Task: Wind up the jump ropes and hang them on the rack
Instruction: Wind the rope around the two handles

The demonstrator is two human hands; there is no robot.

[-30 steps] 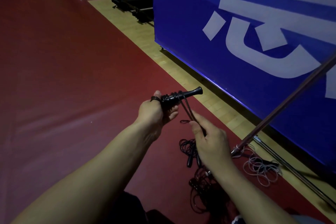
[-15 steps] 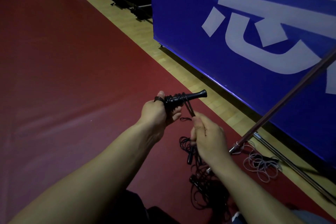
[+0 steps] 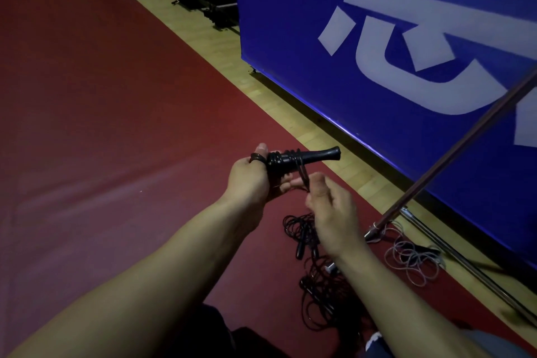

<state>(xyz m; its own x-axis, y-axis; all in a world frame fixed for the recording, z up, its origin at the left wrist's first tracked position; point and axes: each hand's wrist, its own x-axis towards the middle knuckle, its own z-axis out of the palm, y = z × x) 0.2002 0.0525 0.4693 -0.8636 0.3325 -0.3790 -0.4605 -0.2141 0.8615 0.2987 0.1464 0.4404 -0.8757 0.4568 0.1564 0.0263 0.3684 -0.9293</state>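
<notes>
Our left hand (image 3: 250, 180) grips the rigid, light handles (image 3: 302, 158); our right hand (image 3: 331, 206) pinches the thin, limp cord (image 3: 303, 179), which we judge needs tension to wind.

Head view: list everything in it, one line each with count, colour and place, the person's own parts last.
jump rope handles: a black bundle with cord wound round it, held up over the red floor
black ropes: a tangled pile, number cannot be told, on the red floor below the right hand
pale rope: one loose coil, whitish, on the wooden strip by the pole foot
metal pole: one, dark, slanting from the floor up to the right edge
blue banner: one, blue with white lettering, upright along the wooden strip
red floor: one, dark red, left and centre
dark frames: black, lying on the wooden strip, far back
left hand: grips the handles, dark ring on the thumb
right hand: pinches the cord just under the handles
</notes>
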